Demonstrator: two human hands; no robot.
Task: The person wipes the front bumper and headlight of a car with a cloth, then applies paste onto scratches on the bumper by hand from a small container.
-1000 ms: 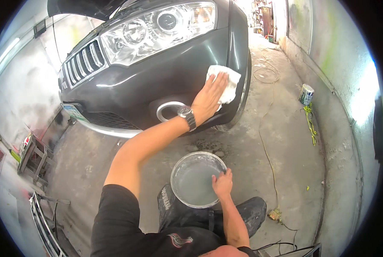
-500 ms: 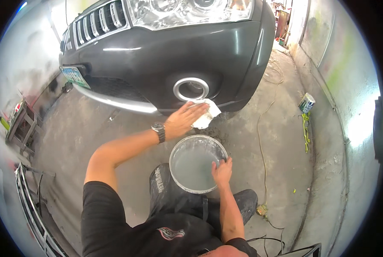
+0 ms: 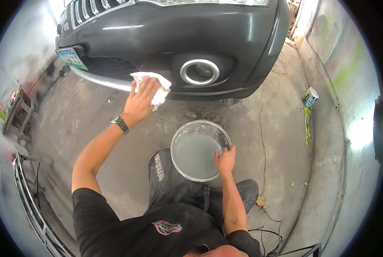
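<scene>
My left hand [image 3: 141, 103], a watch on its wrist, holds a white cloth [image 3: 163, 91] at the lower part of a dark car bumper [image 3: 157, 51]. Its fingers lie spread over the cloth. Just right of the cloth is a round fog-light opening with a silver ring [image 3: 184, 73]. My right hand [image 3: 225, 161] grips the right rim of a round bucket [image 3: 200, 128]. Cloudy greyish water [image 3: 193, 156] stands in the bucket. The bucket sits in front of me, between my legs.
A thin cable [image 3: 262, 128] runs along the concrete floor to the right. By the right wall are a small can [image 3: 310, 97] and a yellow-green strap [image 3: 307, 128]. At left stand a small wooden stand [image 3: 18, 112] and a metal frame [image 3: 24, 192].
My left hand has moved the cloth leftward along the bumper, away from below the fog-light ring. My right hand stays on the bucket rim. The car appears higher in the view.
</scene>
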